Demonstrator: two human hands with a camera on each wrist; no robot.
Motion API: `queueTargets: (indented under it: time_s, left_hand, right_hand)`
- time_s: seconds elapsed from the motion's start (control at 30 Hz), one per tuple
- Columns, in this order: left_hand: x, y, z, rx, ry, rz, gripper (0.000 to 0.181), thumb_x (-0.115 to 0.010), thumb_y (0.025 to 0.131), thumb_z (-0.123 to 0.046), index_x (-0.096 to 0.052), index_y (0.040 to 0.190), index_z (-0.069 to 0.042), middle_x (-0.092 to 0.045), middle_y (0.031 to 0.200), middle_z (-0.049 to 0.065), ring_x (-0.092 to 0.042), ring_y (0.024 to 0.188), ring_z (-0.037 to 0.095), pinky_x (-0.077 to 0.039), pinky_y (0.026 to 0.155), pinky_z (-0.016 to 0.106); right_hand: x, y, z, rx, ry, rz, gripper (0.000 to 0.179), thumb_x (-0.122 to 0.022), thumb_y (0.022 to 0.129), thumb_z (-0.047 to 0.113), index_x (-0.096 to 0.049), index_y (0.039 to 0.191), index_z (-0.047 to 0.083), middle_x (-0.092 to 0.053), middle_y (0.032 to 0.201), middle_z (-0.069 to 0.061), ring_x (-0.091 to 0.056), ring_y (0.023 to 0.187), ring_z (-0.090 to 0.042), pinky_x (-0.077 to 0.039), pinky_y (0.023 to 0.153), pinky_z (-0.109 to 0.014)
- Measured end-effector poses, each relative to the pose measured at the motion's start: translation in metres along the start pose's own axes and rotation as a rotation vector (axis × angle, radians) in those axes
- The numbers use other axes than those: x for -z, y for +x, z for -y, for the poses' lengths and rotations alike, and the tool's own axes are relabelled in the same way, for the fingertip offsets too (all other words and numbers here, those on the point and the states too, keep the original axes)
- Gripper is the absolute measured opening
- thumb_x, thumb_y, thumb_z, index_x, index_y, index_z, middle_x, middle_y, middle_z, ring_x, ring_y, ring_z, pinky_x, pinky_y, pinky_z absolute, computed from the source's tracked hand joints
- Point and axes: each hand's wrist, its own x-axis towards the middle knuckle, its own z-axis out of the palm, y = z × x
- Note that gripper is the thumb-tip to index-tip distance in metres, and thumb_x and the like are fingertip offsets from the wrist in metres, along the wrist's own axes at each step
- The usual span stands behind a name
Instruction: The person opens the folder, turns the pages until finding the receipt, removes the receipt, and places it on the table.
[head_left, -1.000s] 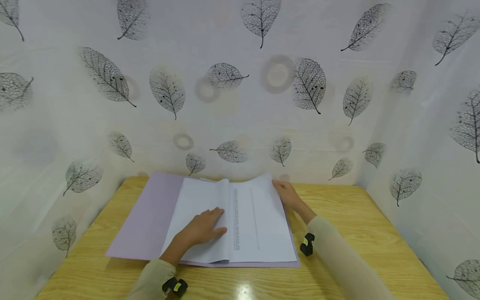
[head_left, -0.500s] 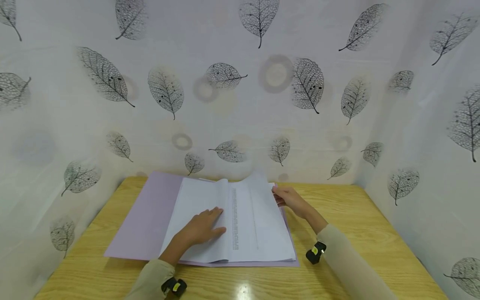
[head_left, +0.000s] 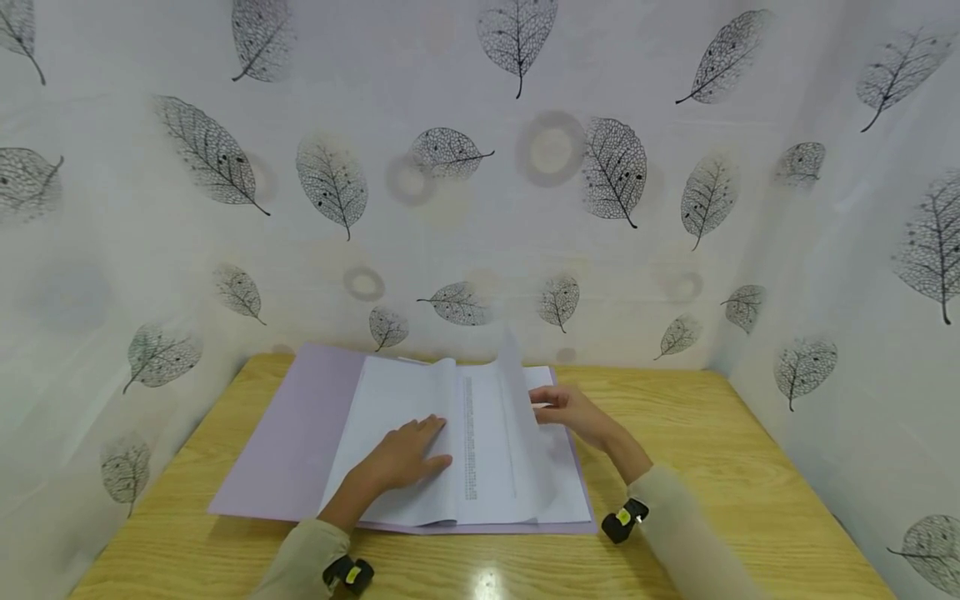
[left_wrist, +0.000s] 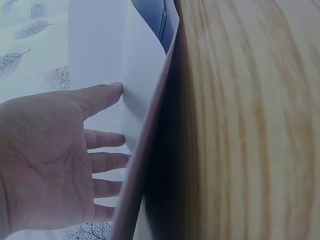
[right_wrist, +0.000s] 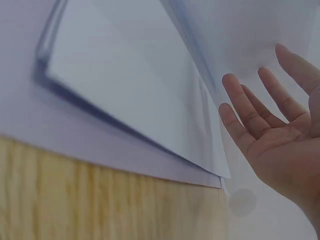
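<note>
A pale purple folder (head_left: 292, 450) lies spread on the wooden table, holding a stack of white sheets (head_left: 566, 479). My left hand (head_left: 402, 457) rests flat on the left-hand pages beside the fold; the left wrist view shows its fingers straight, fingertips at the paper. On the right side a printed sheet (head_left: 517, 425) stands lifted and curved, its free edge off the stack. My right hand (head_left: 581, 414) is at that sheet's right edge, its fingertips partly behind it. In the right wrist view the fingers (right_wrist: 245, 102) are spread and extended against the raised sheet (right_wrist: 235, 35).
The wood-grain table (head_left: 660, 408) extends around the folder on both sides and in front. Behind it hangs a white curtain (head_left: 480, 233) printed with dark leaves. Black wrist cameras (head_left: 624, 521) sit at both sleeves.
My right hand has moved left from the folder's upper right corner, and the sheet's right edge has risen and swung left with it. My left hand has stayed in place.
</note>
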Motion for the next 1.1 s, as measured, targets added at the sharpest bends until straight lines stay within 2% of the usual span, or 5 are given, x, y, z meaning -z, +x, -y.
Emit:
queueTargets:
  time_s: [0.07, 0.5, 0.67, 0.83, 1.1]
  left_hand:
    - [0.0, 0.0, 0.0, -0.002, 0.001, 0.0, 0.071, -0.066, 0.098, -0.041, -0.042, 0.155, -0.006, -0.041, 0.161, 0.018, -0.038, 0.147, 0.045, -0.032, 0.121, 0.062]
    - [0.004, -0.002, -0.002, -0.022, -0.007, 0.0, 0.07, -0.065, 0.099, -0.04, -0.041, 0.155, -0.004, -0.04, 0.161, 0.019, -0.037, 0.148, 0.046, -0.032, 0.121, 0.061]
    - [0.004, -0.002, -0.001, -0.038, -0.01, -0.011, 0.069, -0.065, 0.099, -0.04, -0.042, 0.154, -0.004, -0.04, 0.161, 0.02, -0.037, 0.147, 0.045, -0.032, 0.121, 0.061]
    - [0.004, 0.0, -0.001, -0.091, -0.01, -0.06, 0.063, -0.067, 0.099, -0.034, -0.048, 0.15, -0.002, -0.045, 0.157, 0.021, -0.042, 0.144, 0.045, -0.037, 0.118, 0.061]
    - [0.006, 0.001, -0.003, -0.148, 0.029, -0.186, 0.052, -0.069, 0.097, -0.028, -0.057, 0.142, -0.003, -0.053, 0.15, 0.022, -0.051, 0.138, 0.043, -0.045, 0.113, 0.059]
  right_hand:
    - [-0.004, 0.001, -0.001, 0.005, 0.015, 0.011, 0.05, -0.066, 0.099, 0.012, -0.052, 0.142, -0.009, -0.056, 0.145, -0.026, -0.063, 0.125, -0.022, -0.055, 0.101, -0.029]
    - [-0.027, 0.012, -0.003, -0.035, 0.089, 0.001, 0.077, -0.069, 0.099, 0.02, -0.026, 0.162, 0.014, -0.034, 0.16, -0.029, -0.05, 0.14, -0.038, -0.054, 0.107, -0.04]
    - [-0.036, 0.012, -0.001, -0.06, 0.104, 0.002, 0.084, -0.071, 0.097, 0.022, -0.02, 0.164, 0.021, -0.026, 0.165, -0.026, -0.042, 0.146, -0.042, -0.044, 0.117, -0.05]
    - [-0.043, 0.013, 0.001, -0.071, 0.084, 0.006, 0.088, -0.074, 0.095, 0.024, -0.019, 0.164, 0.026, -0.027, 0.166, -0.022, -0.036, 0.149, -0.042, -0.032, 0.122, -0.058]
    - [-0.049, 0.013, 0.011, -0.076, 0.041, 0.005, 0.094, -0.079, 0.091, 0.027, -0.019, 0.164, 0.027, -0.03, 0.164, -0.022, -0.049, 0.14, -0.038, -0.042, 0.116, -0.055]
